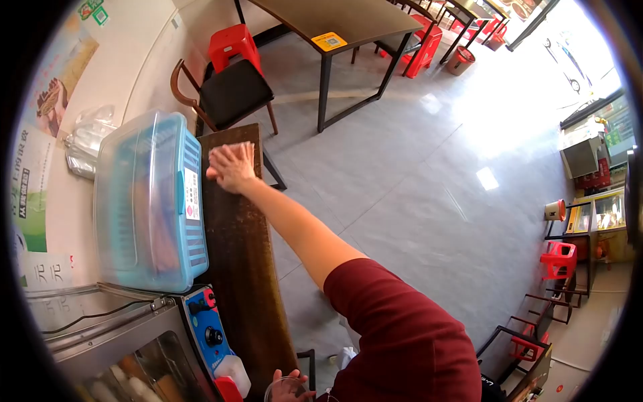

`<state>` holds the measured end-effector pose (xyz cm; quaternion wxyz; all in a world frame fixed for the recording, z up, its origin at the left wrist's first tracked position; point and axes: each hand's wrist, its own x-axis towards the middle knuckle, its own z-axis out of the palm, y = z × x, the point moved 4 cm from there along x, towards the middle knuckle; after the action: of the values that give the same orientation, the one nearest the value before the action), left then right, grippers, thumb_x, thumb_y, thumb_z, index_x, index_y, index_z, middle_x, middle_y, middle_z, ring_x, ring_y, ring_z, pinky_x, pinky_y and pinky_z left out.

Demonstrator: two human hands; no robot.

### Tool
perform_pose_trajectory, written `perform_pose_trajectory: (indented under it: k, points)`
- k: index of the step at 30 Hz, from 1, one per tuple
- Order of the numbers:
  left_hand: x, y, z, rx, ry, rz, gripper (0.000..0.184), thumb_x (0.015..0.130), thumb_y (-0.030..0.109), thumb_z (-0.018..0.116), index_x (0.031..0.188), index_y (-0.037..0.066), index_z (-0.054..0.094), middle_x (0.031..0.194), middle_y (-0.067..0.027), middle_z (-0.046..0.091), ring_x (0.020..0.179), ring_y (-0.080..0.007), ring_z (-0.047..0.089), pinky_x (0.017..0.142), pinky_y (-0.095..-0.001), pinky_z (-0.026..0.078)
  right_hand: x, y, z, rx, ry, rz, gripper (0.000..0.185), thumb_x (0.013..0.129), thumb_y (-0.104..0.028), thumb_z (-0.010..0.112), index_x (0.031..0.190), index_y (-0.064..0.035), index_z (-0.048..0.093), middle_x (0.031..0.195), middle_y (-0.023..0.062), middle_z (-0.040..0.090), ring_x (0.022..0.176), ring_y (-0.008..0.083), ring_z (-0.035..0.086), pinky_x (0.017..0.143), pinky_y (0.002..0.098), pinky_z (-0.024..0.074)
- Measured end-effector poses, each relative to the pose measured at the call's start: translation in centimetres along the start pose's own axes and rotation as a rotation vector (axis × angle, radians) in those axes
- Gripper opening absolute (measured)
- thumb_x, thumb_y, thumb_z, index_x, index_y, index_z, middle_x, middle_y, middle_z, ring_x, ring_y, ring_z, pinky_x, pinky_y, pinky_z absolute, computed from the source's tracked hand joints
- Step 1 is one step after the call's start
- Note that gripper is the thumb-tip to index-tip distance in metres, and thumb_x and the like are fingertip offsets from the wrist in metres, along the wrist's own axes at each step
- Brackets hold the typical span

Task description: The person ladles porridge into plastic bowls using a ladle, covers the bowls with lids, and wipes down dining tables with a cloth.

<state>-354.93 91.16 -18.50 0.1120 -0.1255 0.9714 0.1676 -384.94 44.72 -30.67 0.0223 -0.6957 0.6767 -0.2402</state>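
Note:
My right hand [232, 167] reaches far forward and rests palm down on the worn dark wooden counter [244, 248], near its far end. Its fingers lie stretched out, and no object shows in it. At the bottom edge, my left hand [295, 376] is only partly in view, with its fingers around a clear round plastic container [284, 390]. The container's lower part is cut off by the frame. Left of my right hand stands a light-blue plastic storage box [193, 251] with a clear domed lid.
A glass-fronted steel warming cabinet [140, 365] with a blue knob panel [209, 328] stands at lower left. Beyond the counter are a black-seated chair [234, 94], a red stool [234, 45] and a table [348, 20]. More red stools [558, 260] line the right side.

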Motion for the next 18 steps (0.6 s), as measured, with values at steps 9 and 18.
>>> perform_pose_trajectory:
  k: [9,18]
  points:
    - [-0.2,2.0,-2.2,-0.369,0.009,-0.238,0.059,0.088,0.034,0.046,0.132,-0.001,0.029,0.141,-0.0243,0.024,0.13,-0.0378,0.029,0.101,-0.066,0.021,0.8,3.4,0.4,-0.022,0.168,0.173,0.054,0.084,-0.034,0.046,0.135,-0.0163,0.04,0.144,0.0045,0.032,0.136,0.0274,0.021,0.104,0.0629,0.0075]
    - [-1.6,4.7,-2.0,-1.214,0.071,-0.527,0.067,0.078,0.041,0.06,0.127,0.003,0.036,0.133,-0.023,0.038,0.119,-0.0382,0.04,0.096,-0.0652,0.028,-14.9,-1.7,-3.8,0.106,0.154,0.095,0.053,0.081,-0.022,0.052,0.132,-0.0142,0.041,0.142,0.0045,0.033,0.134,0.0265,0.023,0.099,0.058,0.0212]
